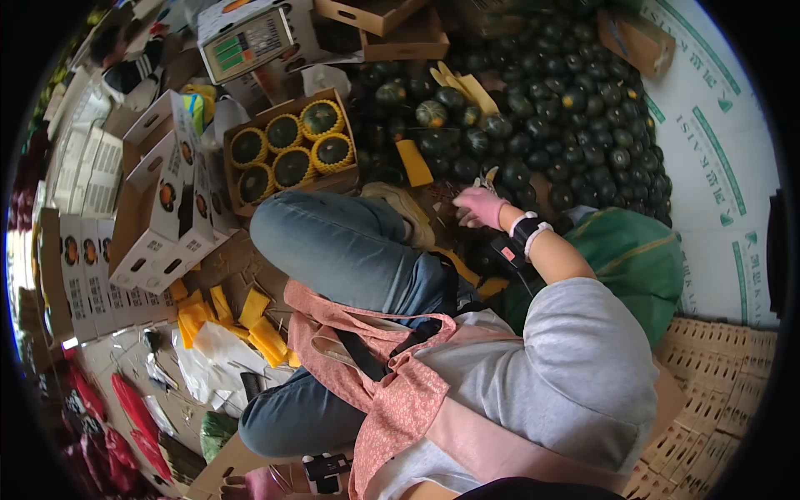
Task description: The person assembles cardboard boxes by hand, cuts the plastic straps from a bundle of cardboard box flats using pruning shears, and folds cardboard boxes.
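Observation:
My right hand (481, 206), in a pink glove, is closed on the handles of a small metal cutting tool (487, 177) beside the heap of dark green squashes (567, 125). Low in the view, my left hand (260, 483), also pink-gloved, lies near a cardboard edge; its fingers are mostly hidden. An open carton (352, 167) in front of my knee holds several squashes, each in a yellow foam net. One yellow foam piece (414, 162) lies by the heap, and several more yellow foam nets (267, 337) lie on the floor to the left.
White printed cartons (179, 212) stand at the left, with a digital scale display (248, 47) behind. A person (129, 71) sits at the upper left. A green sack (633, 258) and a woven plastic crate wall (708, 400) are at the right. White plastic (212, 358) lies on the floor.

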A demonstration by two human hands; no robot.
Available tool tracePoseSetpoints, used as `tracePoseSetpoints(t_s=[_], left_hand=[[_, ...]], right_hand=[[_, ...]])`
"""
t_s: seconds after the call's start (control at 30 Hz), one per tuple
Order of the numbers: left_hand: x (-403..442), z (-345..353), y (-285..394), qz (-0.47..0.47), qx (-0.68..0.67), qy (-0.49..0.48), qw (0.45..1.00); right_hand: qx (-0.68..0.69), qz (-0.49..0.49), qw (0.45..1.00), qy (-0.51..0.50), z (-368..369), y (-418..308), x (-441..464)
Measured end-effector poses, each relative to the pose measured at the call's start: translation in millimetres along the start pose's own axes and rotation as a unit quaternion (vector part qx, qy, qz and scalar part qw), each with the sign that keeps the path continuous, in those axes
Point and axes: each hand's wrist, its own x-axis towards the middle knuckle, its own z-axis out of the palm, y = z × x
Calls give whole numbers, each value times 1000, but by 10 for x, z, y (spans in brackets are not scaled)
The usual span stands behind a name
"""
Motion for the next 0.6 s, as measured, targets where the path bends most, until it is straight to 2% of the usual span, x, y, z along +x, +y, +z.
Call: tracePoseSetpoints(t_s=[0.03,0.1,0.13,0.17,0.23,0.27,0.3,0.33,0.4,0.47,0.53,0.57,0.6], left_hand=[[27,35,-72,-6,9,-7,1000],[77,93,-191,-19,29,-23,999],[112,130,-246,-30,41,-34,998],[143,168,-290,-39,54,-47,997],[178,244,-364,-53,74,-71,993],[152,287,-375,-59,76,-80,992],[163,308,-415,-68,84,-89,990],[225,319,-439,-78,99,-96,987],[379,318,-378,-87,116,-97,985],[533,236,-259,-91,135,-89,983],[611,89,-3,-84,148,-68,983],[621,-17,110,-83,155,-56,983],[611,-139,257,-77,158,-36,984]], right_hand=[[10,90,976,197,3,-20,-208],[-82,97,941,312,-345,524,-348],[-107,105,926,346,-590,1033,-270],[-203,143,898,363,-662,1215,-399],[-236,197,872,381,-764,1720,-474],[-239,189,863,402,-734,1852,-535],[-245,177,854,424,-670,1870,-607],[-289,159,822,465,-602,1841,-628],[-268,134,807,509,-484,1529,-452],[-270,87,815,505,-410,1350,-117],[-287,123,828,466,-425,1263,330],[-242,110,887,377,-572,1320,563],[-178,92,920,338,-478,1029,606]])
